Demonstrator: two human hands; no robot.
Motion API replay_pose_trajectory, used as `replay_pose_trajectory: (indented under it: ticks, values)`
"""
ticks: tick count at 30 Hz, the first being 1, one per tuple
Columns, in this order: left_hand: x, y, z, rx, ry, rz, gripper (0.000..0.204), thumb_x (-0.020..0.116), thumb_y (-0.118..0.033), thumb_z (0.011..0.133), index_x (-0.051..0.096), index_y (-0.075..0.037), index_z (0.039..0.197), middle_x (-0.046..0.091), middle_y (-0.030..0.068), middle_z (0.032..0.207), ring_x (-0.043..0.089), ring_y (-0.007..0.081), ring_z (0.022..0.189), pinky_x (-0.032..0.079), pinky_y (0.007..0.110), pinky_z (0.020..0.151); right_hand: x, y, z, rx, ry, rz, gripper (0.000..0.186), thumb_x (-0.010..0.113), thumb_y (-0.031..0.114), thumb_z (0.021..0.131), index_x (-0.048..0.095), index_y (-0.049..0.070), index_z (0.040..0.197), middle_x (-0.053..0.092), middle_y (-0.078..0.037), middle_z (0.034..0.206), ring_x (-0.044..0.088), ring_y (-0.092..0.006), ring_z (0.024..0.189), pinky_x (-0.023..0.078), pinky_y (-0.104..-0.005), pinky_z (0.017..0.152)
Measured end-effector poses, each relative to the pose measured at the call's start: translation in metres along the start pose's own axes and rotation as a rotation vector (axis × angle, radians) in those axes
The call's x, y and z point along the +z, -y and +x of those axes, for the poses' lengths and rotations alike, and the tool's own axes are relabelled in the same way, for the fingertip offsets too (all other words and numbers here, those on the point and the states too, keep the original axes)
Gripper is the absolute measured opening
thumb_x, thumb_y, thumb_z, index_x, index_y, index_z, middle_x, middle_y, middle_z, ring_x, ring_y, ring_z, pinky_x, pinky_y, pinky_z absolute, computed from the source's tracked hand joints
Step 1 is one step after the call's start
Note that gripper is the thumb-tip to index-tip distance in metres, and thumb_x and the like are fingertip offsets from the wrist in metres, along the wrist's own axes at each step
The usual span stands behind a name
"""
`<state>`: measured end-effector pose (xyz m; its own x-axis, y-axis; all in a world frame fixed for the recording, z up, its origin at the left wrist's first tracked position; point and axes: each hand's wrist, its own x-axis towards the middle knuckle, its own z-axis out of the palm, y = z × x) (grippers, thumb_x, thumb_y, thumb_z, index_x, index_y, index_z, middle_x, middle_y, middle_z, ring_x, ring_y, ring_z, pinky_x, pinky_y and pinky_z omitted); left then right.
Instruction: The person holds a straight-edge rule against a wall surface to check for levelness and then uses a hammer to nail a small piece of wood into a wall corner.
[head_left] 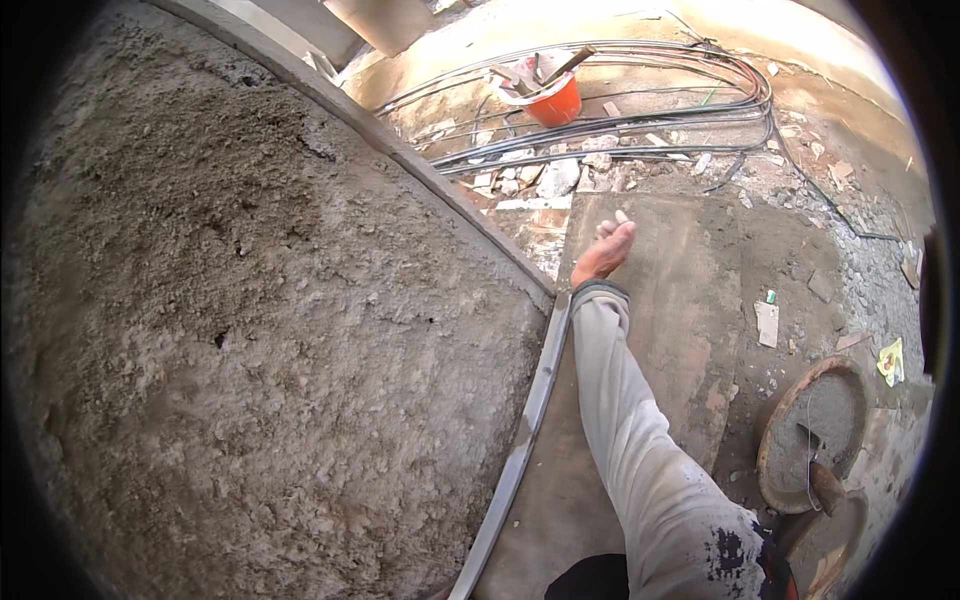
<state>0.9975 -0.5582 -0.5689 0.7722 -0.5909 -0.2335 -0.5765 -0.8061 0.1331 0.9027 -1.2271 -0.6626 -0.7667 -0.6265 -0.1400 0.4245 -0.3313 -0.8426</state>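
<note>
A large slab of rough grey plaster (280,400) fills the left side, bordered by a metal straightedge (527,430) along its lower right edge and a narrow ledge (420,170) along its upper edge. My right hand (604,247), in a pale dusty sleeve, is raised beyond the corner where these meet, over a dusty board (690,300). Its fingers are curled; whether anything is inside them I cannot make out. My left hand is out of view.
An orange bucket of tools (550,105) stands among coiled cables (700,55) and rubble (560,178) at the back. At the right, a round pan of mortar (820,410) with a trowel (826,482) overlaps a second pan (835,540). A yellow-green wrapper (890,362) lies nearby.
</note>
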Motion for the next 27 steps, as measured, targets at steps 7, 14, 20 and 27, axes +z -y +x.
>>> replay_pose_trajectory:
  ticks: [7,14,20,27]
  values:
    - [0.009,0.016,-0.007,-0.119,0.015,0.012,0.056,0.071,-0.055,0.07,0.068,-0.002,0.086,0.063,0.0182,0.064,0.061,0.0259,0.056,0.044,0.044,0.049,-0.01,-0.008,-0.006,0.076,0.211,0.123,0.053,0.033,0.045,0.096,0.053,-0.002,0.111,0.051,-0.007,0.087,0.049,-0.0171,0.078,0.042,-0.0308,0.076]
    - [0.011,0.011,0.0,-0.024,-0.008,-0.12,0.049,0.071,-0.05,0.071,0.069,-0.005,0.09,0.065,0.0182,0.072,0.063,0.0293,0.062,0.047,0.043,0.055,0.008,-0.022,-0.029,-0.008,0.158,-0.043,0.054,0.031,0.045,0.097,0.055,-0.003,0.108,0.052,-0.005,0.081,0.05,-0.0168,0.077,0.041,-0.0313,0.078]
    - [0.022,0.033,-0.002,0.143,-0.168,-0.108,0.051,0.072,-0.049,0.071,0.067,-0.003,0.091,0.065,0.0183,0.075,0.062,0.0345,0.066,0.048,0.045,0.059,-0.002,-0.018,-0.014,0.145,0.799,-0.361,0.058,0.044,0.052,0.09,0.062,-0.003,0.091,0.053,-0.005,0.068,0.052,-0.0152,0.067,0.043,-0.0325,0.068]
    - [0.01,0.004,0.001,0.039,-0.051,-0.057,0.054,0.071,-0.051,0.071,0.065,-0.002,0.093,0.064,0.0211,0.08,0.062,0.0357,0.07,0.047,0.046,0.059,0.007,-0.005,0.018,0.461,1.639,-0.961,0.057,0.056,0.056,0.083,0.062,0.0,0.072,0.059,-0.009,0.064,0.059,-0.0184,0.059,0.047,-0.0322,0.057]
